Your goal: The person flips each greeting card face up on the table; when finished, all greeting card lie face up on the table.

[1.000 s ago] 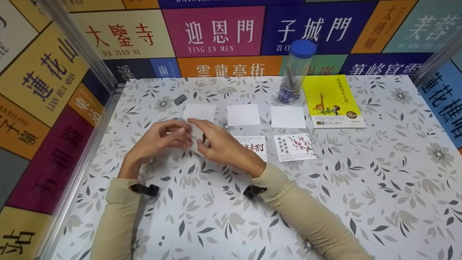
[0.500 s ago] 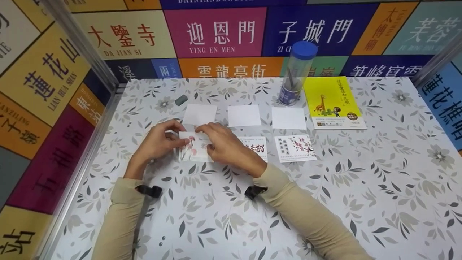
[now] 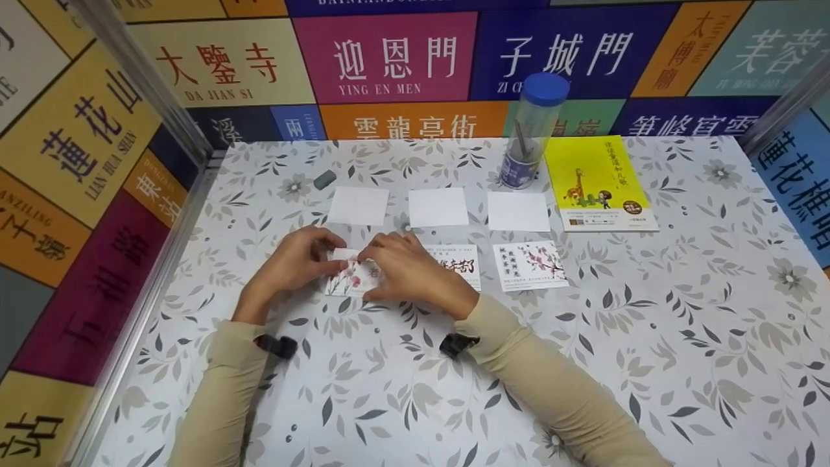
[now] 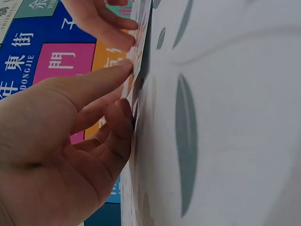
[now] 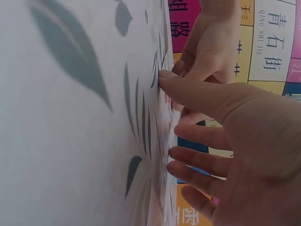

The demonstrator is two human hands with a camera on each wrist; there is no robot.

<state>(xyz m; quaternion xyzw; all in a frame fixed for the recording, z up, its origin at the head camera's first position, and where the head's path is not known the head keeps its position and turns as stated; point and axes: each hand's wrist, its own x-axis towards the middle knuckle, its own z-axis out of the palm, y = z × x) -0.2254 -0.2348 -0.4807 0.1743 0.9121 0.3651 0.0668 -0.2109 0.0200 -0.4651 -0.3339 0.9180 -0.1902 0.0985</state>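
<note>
Paper, thin and printed with red flowers: that is the card (image 3: pixel 350 277) under my fingers, lying flat on the tabletop (image 3: pixel 454 389) at the left end of the near row. My left hand (image 3: pixel 293 263) has its fingertips down on the card's left and upper edge, thumb and forefinger curled in to pinch it; my right hand (image 3: pixel 408 272) lies over its right half, fingers fairly straight and pressing it to the patterned cloth. From the wrist views the card sits almost flush with the surface, its edge barely lifted.

I judge it very light and a little springy, stiff enough to hold its shape but easy to crease or dent at a corner. The cloth looks smooth, so the card would slide if pushed sideways, and a flat card is awkward to pick straight up. The best hold, I think, is at a short edge or corner: press one side, tip the other up, then pinch it gently between thumb and forefinger.

Just to the right lie two more printed cards (image 3: pixel 530 264), apart from each other. Beyond them is a row of three blank white cards (image 3: pixel 438 206). Farther back stand a clear tube with a blue cap (image 3: pixel 532 130), a yellow book (image 3: pixel 598 183) and a small grey eraser (image 3: pixel 324 179).
</note>
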